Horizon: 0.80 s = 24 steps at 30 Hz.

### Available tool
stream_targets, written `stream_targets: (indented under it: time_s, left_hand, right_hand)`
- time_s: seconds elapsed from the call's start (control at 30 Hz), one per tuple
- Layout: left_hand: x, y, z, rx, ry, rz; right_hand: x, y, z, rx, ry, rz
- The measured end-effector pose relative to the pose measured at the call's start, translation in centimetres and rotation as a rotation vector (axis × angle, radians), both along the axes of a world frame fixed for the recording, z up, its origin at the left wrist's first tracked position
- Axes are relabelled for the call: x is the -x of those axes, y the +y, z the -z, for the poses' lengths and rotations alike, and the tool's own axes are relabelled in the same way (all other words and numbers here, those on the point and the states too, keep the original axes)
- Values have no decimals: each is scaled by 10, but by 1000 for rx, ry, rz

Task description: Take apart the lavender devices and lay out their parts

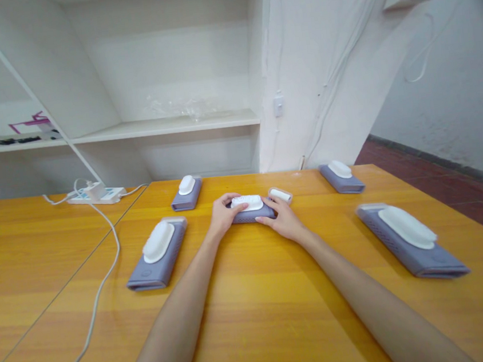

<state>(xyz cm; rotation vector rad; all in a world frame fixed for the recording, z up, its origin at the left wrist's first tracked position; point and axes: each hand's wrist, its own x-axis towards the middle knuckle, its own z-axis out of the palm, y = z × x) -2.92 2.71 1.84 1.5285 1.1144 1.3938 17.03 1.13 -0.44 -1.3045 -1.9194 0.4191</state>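
Observation:
In the head view, a white oval brush with its bristled side up lies on a grey-purple, flat box-like piece at the middle of the table. My left hand is closed on the brush's left end, thumb in front and fingers behind. At the other end, my right hand grips the grey-purple piece's right side; its thumb presses the front and its fingertips reach the brush's right end. Just behind my right hand sits a small clear case with a white roll-like thing in it.
Similar grey-purple pieces topped with smooth white ovals lie around: left front, left back, right back and right front. A power strip with a white cable is at left. Shelves stand behind the table.

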Motion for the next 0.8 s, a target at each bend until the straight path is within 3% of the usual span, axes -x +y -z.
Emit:
stream_targets:
  time_s: [0.3, 0.57, 0.8]
  left_hand:
    - [4, 3, 3, 10, -4, 27]
    - [5, -4, -1, -51, 164, 34]
    - [2, -4, 0, -32, 95, 32]
  right_hand:
    - [-3, 2, 1, 1, 40, -12]
    - [-4, 4, 5, 18, 59, -16]
    - [-4, 5, 7, 38, 24, -24]
